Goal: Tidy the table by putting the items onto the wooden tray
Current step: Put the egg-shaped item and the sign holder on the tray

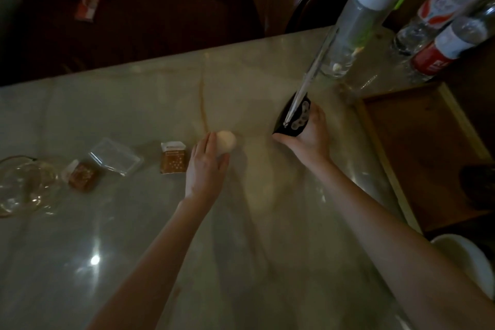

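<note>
Left hand (205, 166) fingers curled over pale round egg-like ball (226, 141), probably light, could roll; right hand (308, 134) clamped round black patterned cup (293, 118), grip mid-body, wooden tray (417, 147) just beyond its knuckles.

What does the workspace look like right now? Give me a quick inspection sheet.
Surface: glossy pale table, dim light.
Job's things: wooden tray at right; pale ball; black cup holding a metal rod; two brown packets; clear box; glass bowl.
Clutter: bottles by the tray.
Hands: left hand on ball; right hand grips cup.
Cables: nothing seen.
Surroundings: dark floor, litter.
</note>
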{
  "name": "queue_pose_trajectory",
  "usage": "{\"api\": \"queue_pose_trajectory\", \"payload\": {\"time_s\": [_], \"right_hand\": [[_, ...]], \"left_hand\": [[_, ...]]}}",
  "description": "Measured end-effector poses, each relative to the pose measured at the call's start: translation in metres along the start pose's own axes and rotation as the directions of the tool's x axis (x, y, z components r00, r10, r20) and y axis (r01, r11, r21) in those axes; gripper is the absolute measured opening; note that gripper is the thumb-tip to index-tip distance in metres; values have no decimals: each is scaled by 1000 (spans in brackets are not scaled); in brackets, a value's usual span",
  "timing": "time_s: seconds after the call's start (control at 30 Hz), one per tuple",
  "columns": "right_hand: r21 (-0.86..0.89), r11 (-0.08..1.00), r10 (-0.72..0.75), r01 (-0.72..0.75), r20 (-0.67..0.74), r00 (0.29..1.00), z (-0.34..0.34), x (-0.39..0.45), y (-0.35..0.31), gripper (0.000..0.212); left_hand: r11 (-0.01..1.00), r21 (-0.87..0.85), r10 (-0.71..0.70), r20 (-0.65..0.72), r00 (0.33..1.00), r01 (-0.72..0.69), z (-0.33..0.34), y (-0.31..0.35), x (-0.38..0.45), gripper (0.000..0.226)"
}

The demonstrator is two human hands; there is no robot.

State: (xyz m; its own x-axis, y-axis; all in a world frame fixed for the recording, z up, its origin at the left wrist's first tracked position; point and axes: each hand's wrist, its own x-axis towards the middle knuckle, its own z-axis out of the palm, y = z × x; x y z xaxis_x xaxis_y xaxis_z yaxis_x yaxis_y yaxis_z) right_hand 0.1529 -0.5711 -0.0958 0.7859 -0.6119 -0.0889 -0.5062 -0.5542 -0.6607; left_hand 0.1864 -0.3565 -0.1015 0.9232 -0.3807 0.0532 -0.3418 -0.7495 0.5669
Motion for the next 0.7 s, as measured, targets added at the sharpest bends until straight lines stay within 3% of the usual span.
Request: {"api": "queue_pose_trajectory", "payload": {"time_s": [0.37,0.7], "right_hand": [[118,993,33,-26,-58,998,0,-24,0,110],[225,960,-128,169,-185,974,-26,-52,-12,97]], "left_hand": [[997,-71,-15,-7,1000,15,-13,11,-7,43],[989,-138,47,-75,996,-57,-30,45,-13,41]]}}
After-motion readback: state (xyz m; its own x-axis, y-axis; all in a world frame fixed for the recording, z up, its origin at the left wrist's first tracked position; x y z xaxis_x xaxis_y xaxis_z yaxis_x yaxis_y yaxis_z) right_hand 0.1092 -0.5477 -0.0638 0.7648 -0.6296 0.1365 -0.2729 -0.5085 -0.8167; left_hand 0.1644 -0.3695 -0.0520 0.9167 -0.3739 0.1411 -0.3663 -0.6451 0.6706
